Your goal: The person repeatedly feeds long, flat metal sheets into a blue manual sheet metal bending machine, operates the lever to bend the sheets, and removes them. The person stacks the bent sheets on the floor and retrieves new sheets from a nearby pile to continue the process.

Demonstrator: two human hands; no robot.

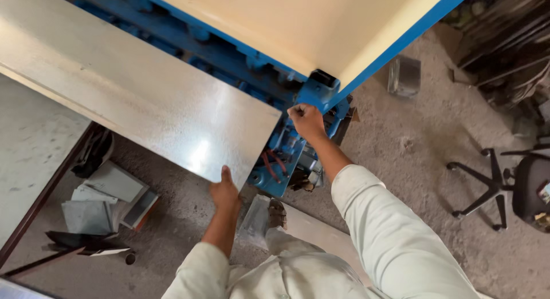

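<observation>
Galvanised sheet metal (132, 92), a long flat panel with a dull spangled shine, lies slanting across the upper left of the head view, its near corner jutting out over the concrete floor (412, 144) and its far side running up against the blue machine frame (275, 75). The left hand (224, 191) grips that near corner edge, thumb laid on top of the sheet and the fingers curled out of sight beneath it. The right hand (307, 121) is closed into a fist on a part at the corner of the blue machine, just below a cream-coloured panel (309, 24) edged in blue; what exactly it clasps I cannot tell. Both arms wear pale sleeves. Below the sheet on the left, a heap of grey metal offcuts (103, 201) sits on the floor beside a table edge (34, 138). A black swivel chair base (487, 187) stands well apart at the right.
</observation>
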